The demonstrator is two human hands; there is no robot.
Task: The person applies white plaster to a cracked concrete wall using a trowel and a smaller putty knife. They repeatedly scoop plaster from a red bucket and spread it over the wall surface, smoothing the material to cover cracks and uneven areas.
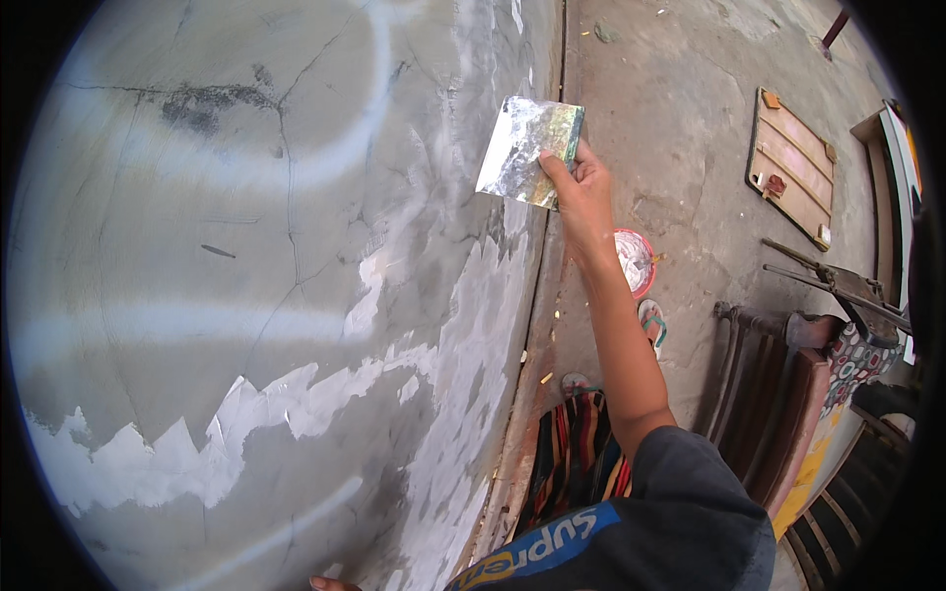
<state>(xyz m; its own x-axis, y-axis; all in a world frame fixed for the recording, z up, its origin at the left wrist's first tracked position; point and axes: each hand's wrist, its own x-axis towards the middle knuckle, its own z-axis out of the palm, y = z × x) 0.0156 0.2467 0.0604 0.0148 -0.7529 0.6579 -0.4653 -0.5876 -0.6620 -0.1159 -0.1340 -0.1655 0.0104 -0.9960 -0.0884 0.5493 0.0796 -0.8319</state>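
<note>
My right hand (585, 192) grips a flat, nearly square putty scraper (527, 148) by its right edge, thumb across its face. The silvery scraper has dull, worn-looking smears. It is held at the right side of the grey wall (197, 266); whether it touches the wall, I cannot tell. Rough white putty patches (168, 458) run across the wall's lower part and up its right edge. Just a bit of my left hand (330, 585) shows at the lower edge, its fingers mostly hidden.
A red-rimmed tub (642, 294) of white paste stands on the floor beside my sandalled foot (651, 325). A framed board (793, 163) lies farther right. Dark metal furniture (749, 384) and a patterned cloth (855, 360) are at the right. Dark cracks cross the wall.
</note>
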